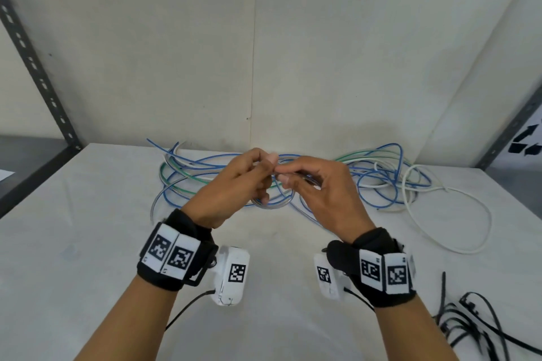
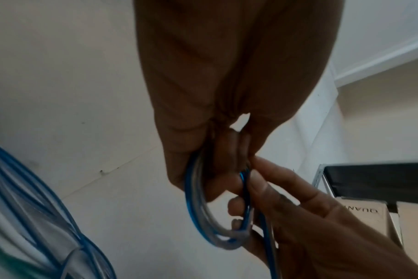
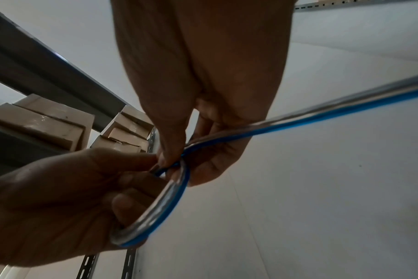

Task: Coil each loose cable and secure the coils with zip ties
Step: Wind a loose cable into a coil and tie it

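Note:
A small coil of blue and clear grey cable hangs between both hands above the table. My left hand curls its fingers round one side of the coil. My right hand pinches the cable at the top of the loop, thumb against forefinger. A free length of the same cable runs off to the right. Behind the hands lies a loose tangle of blue, green and white cables. Black zip ties lie at the table's near right.
The white table stands in a corner of white walls. Dark slotted shelf posts rise at left and right. Cardboard boxes sit on a shelf. A long white cable loop sprawls to the right.

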